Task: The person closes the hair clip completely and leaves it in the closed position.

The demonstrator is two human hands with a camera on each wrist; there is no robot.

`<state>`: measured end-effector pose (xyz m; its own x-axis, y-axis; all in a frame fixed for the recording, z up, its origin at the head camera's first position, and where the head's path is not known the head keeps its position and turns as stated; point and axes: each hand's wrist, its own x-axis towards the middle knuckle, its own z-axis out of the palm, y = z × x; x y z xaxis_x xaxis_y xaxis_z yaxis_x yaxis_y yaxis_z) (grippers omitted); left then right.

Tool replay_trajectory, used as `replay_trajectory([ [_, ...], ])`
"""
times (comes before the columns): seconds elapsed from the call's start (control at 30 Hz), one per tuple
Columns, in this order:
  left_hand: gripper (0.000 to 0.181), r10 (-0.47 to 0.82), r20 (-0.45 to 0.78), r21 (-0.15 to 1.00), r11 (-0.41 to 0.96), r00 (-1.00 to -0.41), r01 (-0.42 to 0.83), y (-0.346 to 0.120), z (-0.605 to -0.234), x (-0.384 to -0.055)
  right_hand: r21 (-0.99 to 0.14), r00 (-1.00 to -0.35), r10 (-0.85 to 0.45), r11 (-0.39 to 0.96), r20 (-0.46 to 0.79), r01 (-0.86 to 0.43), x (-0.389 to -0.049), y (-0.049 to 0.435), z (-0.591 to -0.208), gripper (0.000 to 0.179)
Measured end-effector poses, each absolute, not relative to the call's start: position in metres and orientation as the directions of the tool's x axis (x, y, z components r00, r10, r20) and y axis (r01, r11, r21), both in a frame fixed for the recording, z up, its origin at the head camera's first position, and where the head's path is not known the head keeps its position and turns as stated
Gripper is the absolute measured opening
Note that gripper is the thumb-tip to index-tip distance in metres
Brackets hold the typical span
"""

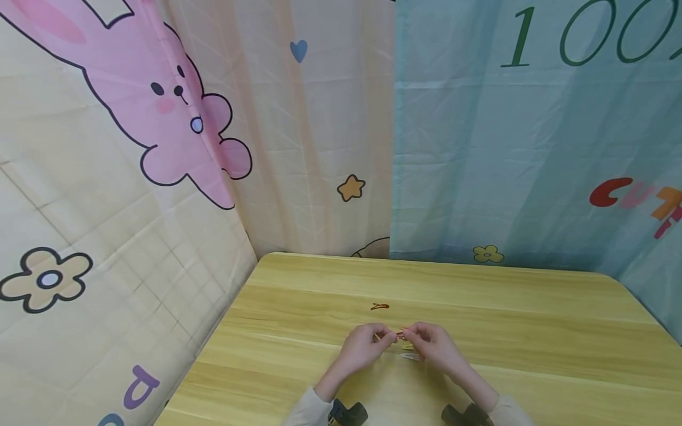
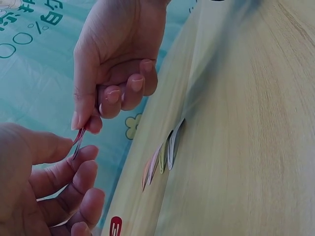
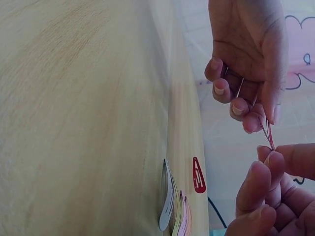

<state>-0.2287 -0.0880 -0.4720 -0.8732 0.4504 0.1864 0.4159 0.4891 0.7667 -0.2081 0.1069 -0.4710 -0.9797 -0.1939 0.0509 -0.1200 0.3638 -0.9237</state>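
Observation:
Between both hands, above the table, is a red snap hair clip (image 3: 270, 136). My left hand (image 1: 364, 345) pinches one end of it between thumb and forefinger. The other end is pinched by the thumb and forefinger of my right hand (image 1: 434, 346). In the right wrist view, the clip's thin strips stand apart toward the left hand. Under the hands, a slanted row of snap clips lies on the wood: a white one (image 2: 173, 147), a yellow one (image 2: 162, 160), a pink one (image 2: 153, 166) and an orange one (image 2: 145, 174).
Another red snap clip (image 1: 380, 306) lies by itself farther back on the wooden table (image 1: 298, 296). Printed curtains (image 1: 319, 130) hang behind the table and along its left side. Dark wrist bands (image 1: 348, 412) sit at both sleeves.

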Motion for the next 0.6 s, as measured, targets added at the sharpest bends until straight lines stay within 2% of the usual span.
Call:
replay_trajectory([
  [0.6, 0.016, 0.428, 0.188, 0.786, 0.474, -0.884, 0.397, -0.0846, -0.4701, -0.2275, -0.934, -0.967, -0.249, 0.330, 0.051, -0.134, -0.2092, 0.1093, -0.4769, 0.031],
])
